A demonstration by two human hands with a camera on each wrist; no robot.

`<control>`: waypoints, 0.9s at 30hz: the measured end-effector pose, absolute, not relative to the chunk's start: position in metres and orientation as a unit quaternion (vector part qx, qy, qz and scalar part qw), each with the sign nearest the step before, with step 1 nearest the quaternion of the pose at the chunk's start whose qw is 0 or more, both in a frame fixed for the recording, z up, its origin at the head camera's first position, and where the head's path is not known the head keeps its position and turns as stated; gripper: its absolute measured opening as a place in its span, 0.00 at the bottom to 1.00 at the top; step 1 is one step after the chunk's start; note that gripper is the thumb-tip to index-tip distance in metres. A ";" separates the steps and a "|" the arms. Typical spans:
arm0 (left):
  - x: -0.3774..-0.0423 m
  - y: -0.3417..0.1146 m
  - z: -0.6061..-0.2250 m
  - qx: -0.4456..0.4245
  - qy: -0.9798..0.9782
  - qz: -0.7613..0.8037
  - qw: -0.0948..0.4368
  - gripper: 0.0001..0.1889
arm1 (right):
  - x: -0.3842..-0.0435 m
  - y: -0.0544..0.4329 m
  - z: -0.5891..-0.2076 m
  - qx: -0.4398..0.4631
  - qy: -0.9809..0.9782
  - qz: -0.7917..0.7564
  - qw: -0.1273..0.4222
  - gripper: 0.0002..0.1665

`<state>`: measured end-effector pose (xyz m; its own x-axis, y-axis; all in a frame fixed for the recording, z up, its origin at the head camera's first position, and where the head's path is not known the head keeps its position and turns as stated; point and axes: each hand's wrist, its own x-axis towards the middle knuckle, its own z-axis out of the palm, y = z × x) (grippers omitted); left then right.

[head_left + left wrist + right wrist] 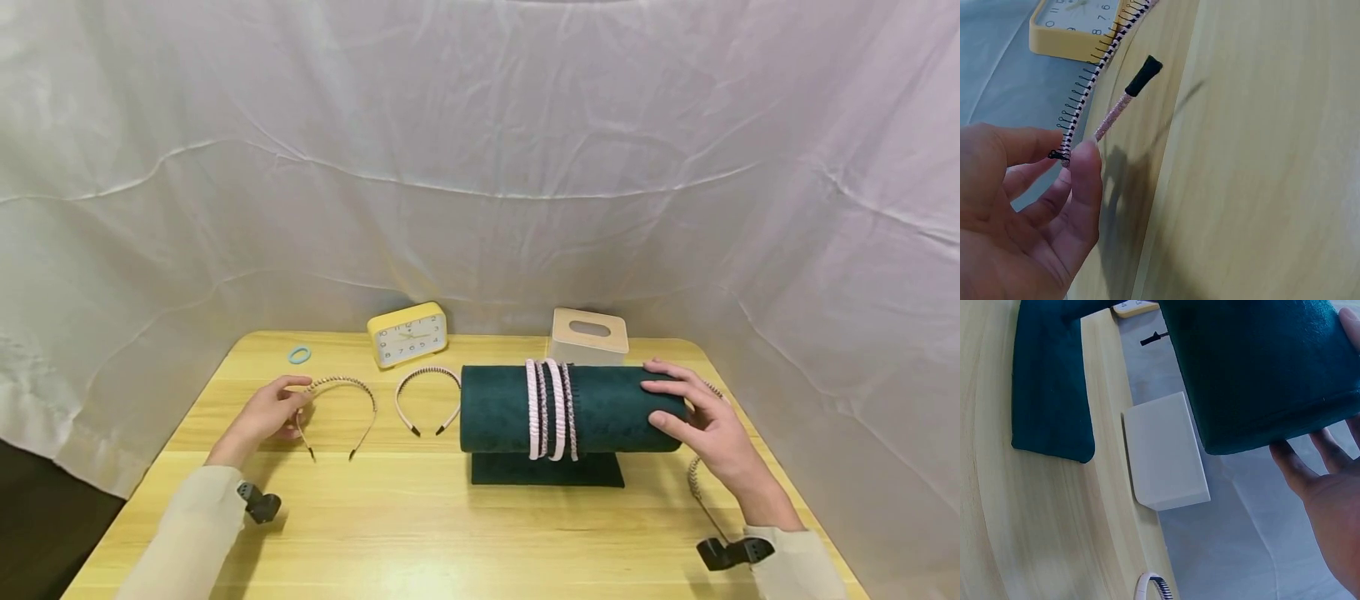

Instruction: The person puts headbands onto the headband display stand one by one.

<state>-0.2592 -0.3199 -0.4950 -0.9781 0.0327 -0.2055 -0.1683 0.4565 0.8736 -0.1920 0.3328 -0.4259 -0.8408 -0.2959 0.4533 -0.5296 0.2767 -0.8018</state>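
Observation:
At the left, my left hand pinches a slim braided headband near one side, between thumb and fingers. The left wrist view shows a row of small comb teeth along its inner edge and a black end tip. My right hand grips the right end of a dark green velvet roll stand, thumb in front and fingers over the top. Several pink and braided headbands sit around the roll's middle. In the right wrist view, the fingertips press on the roll's end.
Another pink headband lies left of the stand. A braided headband lies on the right, partly behind my right hand. Toward the back are a yellow clock, a tissue box and a blue ring. Grey curtains surround the wooden table.

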 end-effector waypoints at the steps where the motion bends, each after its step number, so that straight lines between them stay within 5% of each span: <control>1: -0.259 -0.320 -0.494 -0.040 0.847 0.522 0.096 0.28 | -0.192 0.333 -0.426 0.261 -0.791 0.543 0.107 0.26; 27: -0.252 -0.331 -0.491 -0.005 0.811 0.575 0.104 0.33 | -0.192 0.333 -0.425 0.260 -0.791 0.543 0.108 0.27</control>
<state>-0.2520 -0.3312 -0.4907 -0.9783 0.1113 -0.1746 -0.1279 0.3386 0.9322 -0.1918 0.3328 -0.4247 -0.8419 -0.2933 0.4529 -0.5281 0.2755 -0.8032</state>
